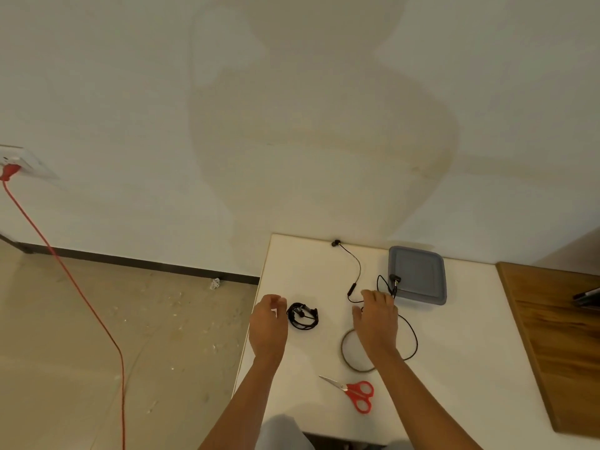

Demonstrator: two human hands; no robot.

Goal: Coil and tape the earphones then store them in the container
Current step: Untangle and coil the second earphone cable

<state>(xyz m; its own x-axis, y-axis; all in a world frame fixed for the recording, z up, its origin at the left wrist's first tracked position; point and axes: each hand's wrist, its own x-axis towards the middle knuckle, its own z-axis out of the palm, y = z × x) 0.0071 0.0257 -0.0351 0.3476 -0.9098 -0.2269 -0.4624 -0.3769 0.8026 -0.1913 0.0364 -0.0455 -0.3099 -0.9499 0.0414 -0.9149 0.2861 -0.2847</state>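
**Two open hands over earphones on a white worktop**

Seen from above, a person's forearms reach onto a white worktop (305, 271) set against a plain wall.

The left hand (268, 323) hovers near the worktop's left edge, fingers loosely curved and holding nothing. Just to its right lies a small black bundle, the coiled earphones (302, 316).

The right hand (378, 316) is open, palm down, over a second set, the loose earphones (352, 289). It cannot be told whether the hand touches the cord. One earbud lies far back by the wall. The cord runs nearer, passes under the hand and sweeps out in a wide loop to the right. Its plug rests on the left edge of the container (418, 274), a grey, lidded box at the far right of the worktop.

A tape roll (343, 352) lies partly under the right wrist, and red-handled scissors (357, 394) lie nearest the person. A wooden board (558, 336) sits to the far right. On the left, a red cable (65, 271) drops from a wall socket (22, 160) to the floor.

The cord looks thin, light and limp, and springy enough to uncoil. It is probably best pinched near the plug or an earbud and wound round the fingers. The container's lid is on and will need lifting.
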